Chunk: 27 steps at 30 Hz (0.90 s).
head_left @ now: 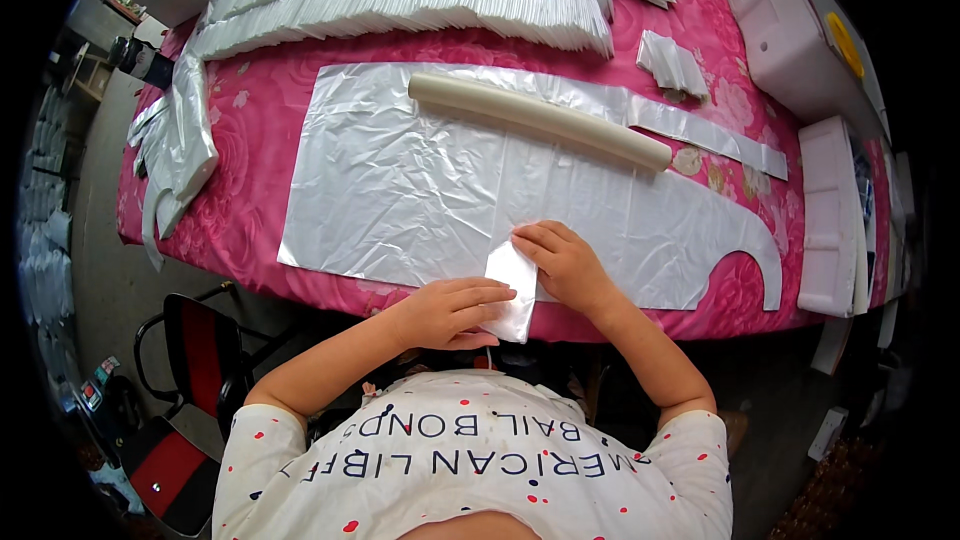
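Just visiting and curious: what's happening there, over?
Left hand, right hand both on folded silvery packet. Beige tube beyond, atop flat silvery sheet, clear of both hands.

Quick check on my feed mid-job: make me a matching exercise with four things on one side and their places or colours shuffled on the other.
1. Folded silvery piece
2. Pale tube
3. Long white rows
4. Chair

A. Lying on the large flat sheet
B. Red and black, left of the table
C. Between the left hand and right hand
D. Along the table's far side

Pairs: 1-C, 2-A, 3-D, 4-B
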Tool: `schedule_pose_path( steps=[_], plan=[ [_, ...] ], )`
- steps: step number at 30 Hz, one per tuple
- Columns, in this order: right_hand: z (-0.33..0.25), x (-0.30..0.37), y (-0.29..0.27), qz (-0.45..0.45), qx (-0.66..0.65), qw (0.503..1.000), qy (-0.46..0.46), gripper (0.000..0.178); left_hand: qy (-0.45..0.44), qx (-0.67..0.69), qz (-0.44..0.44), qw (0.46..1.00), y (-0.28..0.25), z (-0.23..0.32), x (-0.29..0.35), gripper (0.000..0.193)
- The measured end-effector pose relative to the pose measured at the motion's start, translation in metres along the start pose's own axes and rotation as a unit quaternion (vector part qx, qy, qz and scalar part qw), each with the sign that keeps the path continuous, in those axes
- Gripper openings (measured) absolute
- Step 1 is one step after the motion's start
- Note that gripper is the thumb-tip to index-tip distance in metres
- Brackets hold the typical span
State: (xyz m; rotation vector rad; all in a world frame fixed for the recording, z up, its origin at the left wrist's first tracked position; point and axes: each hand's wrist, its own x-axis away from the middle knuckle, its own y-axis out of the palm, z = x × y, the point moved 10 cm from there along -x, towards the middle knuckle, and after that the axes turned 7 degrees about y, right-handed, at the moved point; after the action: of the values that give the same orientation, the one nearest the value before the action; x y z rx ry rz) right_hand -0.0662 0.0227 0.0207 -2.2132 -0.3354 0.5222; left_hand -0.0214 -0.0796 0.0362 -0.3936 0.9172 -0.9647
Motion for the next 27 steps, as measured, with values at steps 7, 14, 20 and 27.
schedule_pose_path(
  steps=[7,14,20,27],
  plan=[
    [-0.006,0.004,-0.007,0.042,0.052,0.998,-0.009,0.036,-0.128,-0.125,-0.138,0.974,0.003,-0.041,-0.005,0.12],
    [0.046,-0.007,-0.014,0.049,-0.114,0.97,0.208,0.016,-0.235,0.084,0.032,0.968,-0.018,-0.079,-0.006,0.101],
    [0.087,-0.007,0.006,-0.026,-0.231,0.859,0.457,0.02,-0.295,0.053,0.268,0.916,-0.049,-0.098,0.005,0.062],
    [0.095,-0.006,0.008,-0.048,-0.248,0.835,0.489,0.023,-0.205,-0.195,-0.043,0.958,0.013,-0.073,-0.026,0.061]
  ],
)
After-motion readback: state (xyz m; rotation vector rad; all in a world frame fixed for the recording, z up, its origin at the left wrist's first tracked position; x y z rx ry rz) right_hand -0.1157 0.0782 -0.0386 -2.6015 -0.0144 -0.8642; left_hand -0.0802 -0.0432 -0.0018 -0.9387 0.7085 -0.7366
